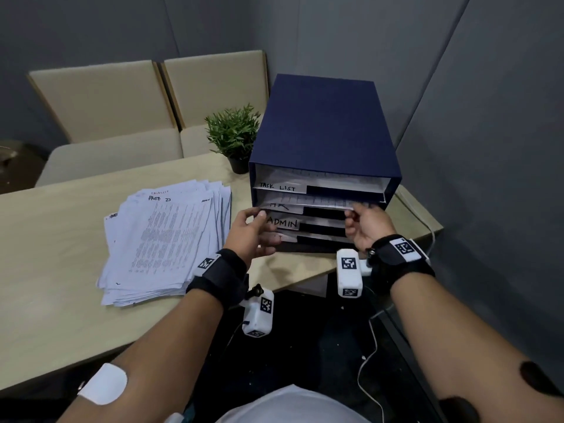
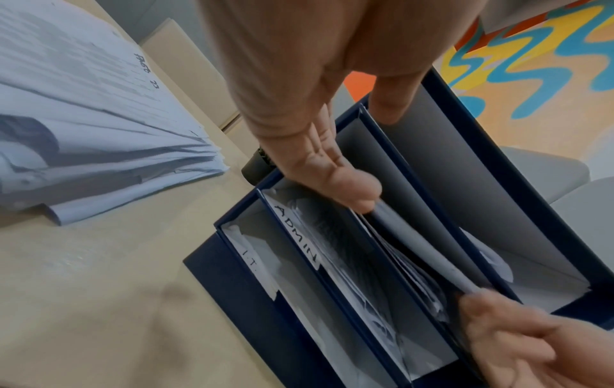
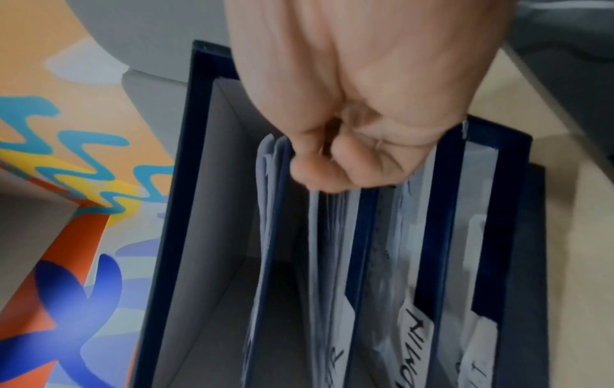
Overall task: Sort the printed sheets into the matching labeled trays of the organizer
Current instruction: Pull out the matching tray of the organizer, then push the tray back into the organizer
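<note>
The sheet (image 1: 305, 203) sits centre frame, partly inside the second tray (image 1: 317, 209) of the organizer (image 1: 323, 123). The left hand (image 1: 250, 232) and right hand (image 1: 364, 222) pinch its near corners. Filing is under way; next, likely push it fully in, then release.

One navy organizer (image 1: 323, 126) holds four labeled trays (image 1: 317, 189). One loose pile of printed sheets (image 1: 164, 239) lies on one table (image 1: 61, 315). One potted plant (image 1: 233, 135) and two chairs (image 1: 100, 99) stand behind. Two hands (image 1: 251, 230) reach in.
</note>
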Motion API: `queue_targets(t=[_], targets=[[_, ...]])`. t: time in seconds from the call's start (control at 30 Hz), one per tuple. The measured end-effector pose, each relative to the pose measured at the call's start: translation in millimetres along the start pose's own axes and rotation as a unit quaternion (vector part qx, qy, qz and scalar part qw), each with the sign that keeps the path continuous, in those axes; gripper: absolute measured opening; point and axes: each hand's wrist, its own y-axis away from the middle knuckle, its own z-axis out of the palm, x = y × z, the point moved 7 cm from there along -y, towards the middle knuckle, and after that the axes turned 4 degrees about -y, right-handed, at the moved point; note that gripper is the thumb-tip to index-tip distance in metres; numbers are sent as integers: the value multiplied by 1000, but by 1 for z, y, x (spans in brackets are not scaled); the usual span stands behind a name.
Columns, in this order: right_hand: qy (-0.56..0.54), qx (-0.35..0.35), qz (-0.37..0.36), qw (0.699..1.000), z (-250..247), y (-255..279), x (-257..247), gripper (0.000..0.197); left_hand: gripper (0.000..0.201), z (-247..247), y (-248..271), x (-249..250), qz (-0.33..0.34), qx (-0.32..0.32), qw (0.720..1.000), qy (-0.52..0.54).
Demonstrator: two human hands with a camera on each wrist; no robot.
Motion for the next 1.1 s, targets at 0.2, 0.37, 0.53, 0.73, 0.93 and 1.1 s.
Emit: queue_targets(t=[0.2, 0.37, 0.53, 0.73, 0.93, 1.1], targets=[[-10, -8, -1, 1000, 6, -5, -1, 11, 26, -20, 4, -5, -8, 10, 1000, -5], [111, -4, -13, 994, 6, 2, 10, 12, 24, -44, 4, -10, -6, 17, 999, -35], [232, -63, -9, 971, 42, 14, 33, 24, 23, -81, -3, -9, -4, 19, 998, -63], [303, -172, 8, 937, 121, 33, 79, 26, 21, -153, -24, -13, -9, 48, 990, -136], [350, -205, 43, 913, 196, 40, 134, 19, 25, -237, -48, -20, -17, 89, 973, -213], [396, -201, 67, 893, 241, 39, 177, 9, 34, -290, -65, -25, -24, 106, 955, -275]])
